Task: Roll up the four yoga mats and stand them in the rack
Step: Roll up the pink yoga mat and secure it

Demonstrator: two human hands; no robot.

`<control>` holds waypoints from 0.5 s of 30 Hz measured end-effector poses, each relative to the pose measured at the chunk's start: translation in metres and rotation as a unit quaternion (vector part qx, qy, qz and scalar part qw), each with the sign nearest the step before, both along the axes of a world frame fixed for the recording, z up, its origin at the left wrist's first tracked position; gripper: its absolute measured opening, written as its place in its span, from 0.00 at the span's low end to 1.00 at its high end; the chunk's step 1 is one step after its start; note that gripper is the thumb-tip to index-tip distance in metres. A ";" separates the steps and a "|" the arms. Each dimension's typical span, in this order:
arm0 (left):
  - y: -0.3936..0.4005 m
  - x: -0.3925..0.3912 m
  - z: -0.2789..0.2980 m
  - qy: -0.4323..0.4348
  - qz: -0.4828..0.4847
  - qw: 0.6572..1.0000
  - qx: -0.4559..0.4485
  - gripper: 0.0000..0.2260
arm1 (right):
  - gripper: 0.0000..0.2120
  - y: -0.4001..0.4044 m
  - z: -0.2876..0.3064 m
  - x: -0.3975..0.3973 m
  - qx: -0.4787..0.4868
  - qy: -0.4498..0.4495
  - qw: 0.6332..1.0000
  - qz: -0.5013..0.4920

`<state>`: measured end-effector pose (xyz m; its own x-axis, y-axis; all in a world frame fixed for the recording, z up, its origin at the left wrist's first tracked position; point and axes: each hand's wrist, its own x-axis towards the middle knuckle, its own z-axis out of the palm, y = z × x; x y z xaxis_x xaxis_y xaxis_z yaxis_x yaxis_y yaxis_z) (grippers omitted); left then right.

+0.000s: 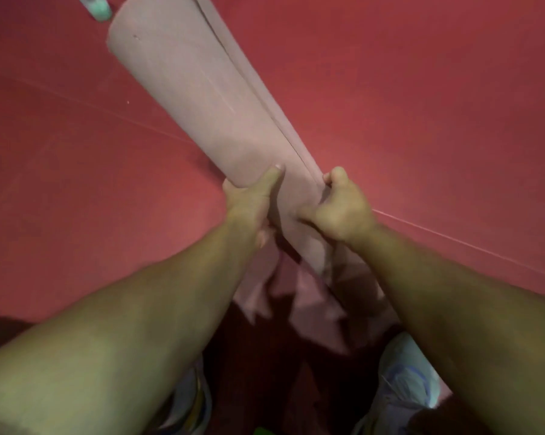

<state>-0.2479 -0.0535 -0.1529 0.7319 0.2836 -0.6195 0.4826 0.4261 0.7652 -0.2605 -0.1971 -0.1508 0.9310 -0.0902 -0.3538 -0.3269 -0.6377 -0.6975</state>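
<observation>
Head view looks straight down on a red floor (422,105), and a thin pale line crosses this floor from 9 o'clock toward 4 o'clock. At 11 o'clock, at the very top edge, a small green object (97,6) lies on the floor; it is blurred and I cannot tell what it is. Just beside it begins the pink yoga mat (202,98), rolled into a long tube which runs slanted from 11 o'clock down to the centre. Its far end is rounded and wide, and a loose flap of the same mat follows along the right side of the roll.

The left hand (249,202) is near the centre, on the left side of the roll. Its thumb is stretched up along the mat surface, and the other fingers go under the roll, so the hand is clamped on the mat. The right hand (343,208) is just beside it, at the right side of the roll, with fingers curled tightly and pinching the loose flap edge.

Under the hands the near end of the mat is blurred. At 5 o'clock, under the right forearm, a light shoe (406,381) is visible on the floor.
</observation>
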 end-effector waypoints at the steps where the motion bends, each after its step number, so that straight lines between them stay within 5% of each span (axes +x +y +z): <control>1: -0.001 -0.003 0.010 -0.021 0.000 1.000 0.013 0.31 | 0.22 0.000 0.016 0.002 0.029 0.002 0.999 -0.020; 3: -0.004 -0.008 0.028 -0.068 -0.015 0.996 0.049 0.37 | 0.21 -0.005 0.049 0.002 0.058 -0.004 0.998 -0.016; 7: -0.017 -0.015 0.067 -0.192 -0.061 0.967 0.154 0.47 | 0.37 -0.021 0.107 -0.005 0.117 -0.029 0.993 -0.001; 12: -0.032 -0.035 0.079 -0.242 -0.160 0.915 0.280 0.54 | 0.17 -0.034 0.131 -0.017 0.158 -0.105 0.975 -0.115; 15: -0.033 -0.038 0.079 -0.225 -0.178 0.904 0.317 0.57 | 0.37 -0.028 0.138 -0.027 0.127 -0.103 0.984 -0.070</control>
<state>-0.2861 -0.0861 -0.0738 0.9843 0.1735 -0.0313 0.0813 -0.2889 0.9539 -0.2878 -0.2249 -0.0131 0.9702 -0.1559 -0.1857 -0.2334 -0.3925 -0.8897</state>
